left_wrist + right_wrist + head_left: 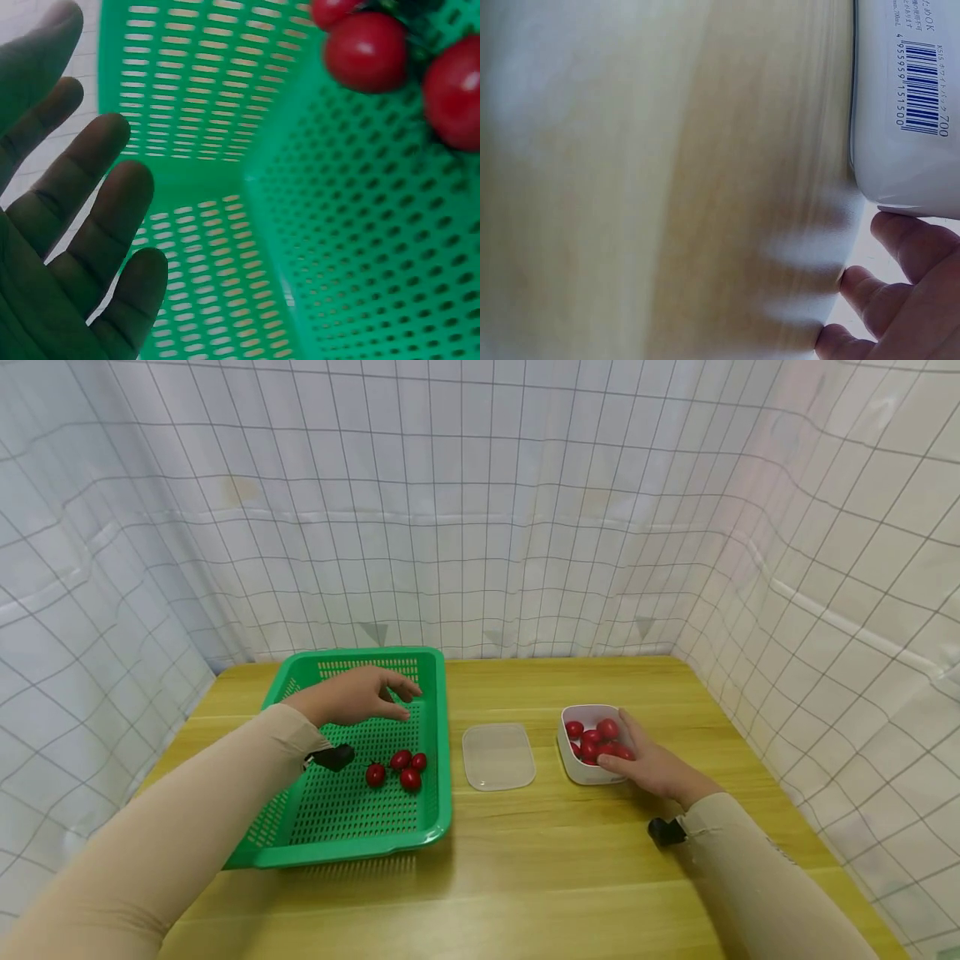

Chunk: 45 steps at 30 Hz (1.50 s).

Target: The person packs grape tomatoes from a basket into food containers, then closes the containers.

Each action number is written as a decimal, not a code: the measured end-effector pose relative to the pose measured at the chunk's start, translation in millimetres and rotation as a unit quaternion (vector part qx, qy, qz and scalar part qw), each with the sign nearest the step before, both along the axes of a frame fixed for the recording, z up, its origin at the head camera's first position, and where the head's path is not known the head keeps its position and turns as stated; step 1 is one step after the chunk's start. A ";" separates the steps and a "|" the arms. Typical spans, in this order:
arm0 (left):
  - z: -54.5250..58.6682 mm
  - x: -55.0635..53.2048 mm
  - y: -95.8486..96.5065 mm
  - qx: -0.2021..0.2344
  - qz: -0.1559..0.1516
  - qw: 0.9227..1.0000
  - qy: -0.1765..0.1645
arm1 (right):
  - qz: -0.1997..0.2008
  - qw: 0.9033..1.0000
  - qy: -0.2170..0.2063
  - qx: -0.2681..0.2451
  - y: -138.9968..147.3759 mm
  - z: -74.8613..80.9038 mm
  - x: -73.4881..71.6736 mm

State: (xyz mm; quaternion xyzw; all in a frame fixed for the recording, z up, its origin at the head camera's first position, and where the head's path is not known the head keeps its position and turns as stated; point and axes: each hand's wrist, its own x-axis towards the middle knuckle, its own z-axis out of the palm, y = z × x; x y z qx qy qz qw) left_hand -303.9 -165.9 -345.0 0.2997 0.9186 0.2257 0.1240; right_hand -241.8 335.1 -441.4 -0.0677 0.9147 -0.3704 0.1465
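Above the green basket [442, 735] hovers my left hand [360, 695], its fingers loosely spread with nothing between them. Several red cherry tomatoes [410, 778] lie on the basket floor, nearer to me than that hand. In the left wrist view, the fingers are apart from the tomatoes [366, 52]. My right hand [656, 768] holds the right side of a white plastic container [588, 774], with the thumb at its near rim and a finger by the far right corner. Cherry tomatoes [590, 737] sit inside. The right wrist view shows fingertips against the container's labelled wall [907, 172].
A translucent square lid [498, 757] lies flat between basket and container. Everything stands on a wooden table [510, 877]. White grid-patterned curtains [480, 527] hang behind and on both sides.
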 end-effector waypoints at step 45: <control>-69.1 6.3 13.3 -0.072 0.006 0.993 -0.098 | -0.004 1.000 0.006 0.021 -2.1 1.2 2.9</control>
